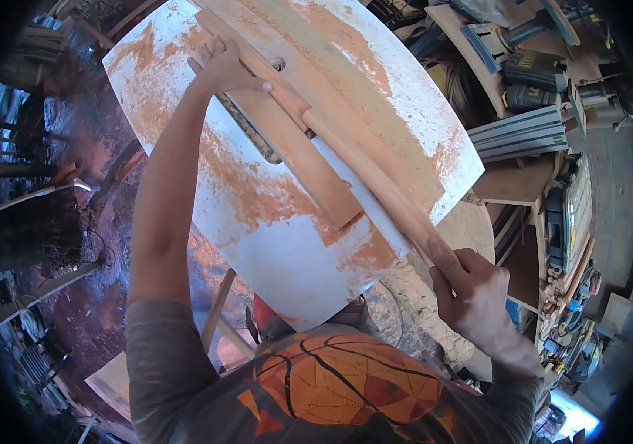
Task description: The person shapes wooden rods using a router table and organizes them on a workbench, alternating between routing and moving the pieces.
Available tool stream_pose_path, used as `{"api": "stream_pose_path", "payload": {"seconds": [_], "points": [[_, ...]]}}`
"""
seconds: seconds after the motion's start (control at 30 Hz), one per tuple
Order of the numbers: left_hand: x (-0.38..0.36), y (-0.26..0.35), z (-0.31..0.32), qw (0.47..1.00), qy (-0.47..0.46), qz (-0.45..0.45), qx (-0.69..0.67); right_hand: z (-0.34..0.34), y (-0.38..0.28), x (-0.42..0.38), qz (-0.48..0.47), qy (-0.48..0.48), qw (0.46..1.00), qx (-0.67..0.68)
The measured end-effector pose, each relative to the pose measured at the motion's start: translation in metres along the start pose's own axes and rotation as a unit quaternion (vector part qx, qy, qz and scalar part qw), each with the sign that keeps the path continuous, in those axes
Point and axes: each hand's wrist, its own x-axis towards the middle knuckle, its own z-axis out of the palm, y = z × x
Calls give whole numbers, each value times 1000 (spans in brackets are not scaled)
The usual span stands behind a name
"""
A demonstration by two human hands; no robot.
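Your left hand point(220, 70) is resting with fingers partly spread on the flat board point(298, 159) — its thumb reaching the long strip's edge. Your right hand point(472, 292) is gripping the near end of the long strip point(376, 177), which is looking light brown and smooth, running diagonally between your hands over the dusty white tabletop point(257, 255).

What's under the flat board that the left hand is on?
The board lies over the white tabletop; reddish sawdust surrounds its near end, and a dark slot shows along one edge. Anything directly beneath the board is covered.
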Motion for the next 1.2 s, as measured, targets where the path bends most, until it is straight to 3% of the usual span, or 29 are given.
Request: {"api": "stream_pose_path", "payload": {"seconds": [1.0, 1.13, 1.2], "points": [[99, -80, -37, 997, 59, -20, 38, 17, -43, 107, -41, 52, 996, -60], [141, -112, -40, 997, 42, 26, 54, 24, -47, 128, -60, 79, 993, -70], [153, -128, -44, 996, 34, 69, -33, 23, -54, 140, -61, 86, 992, -69]]}}
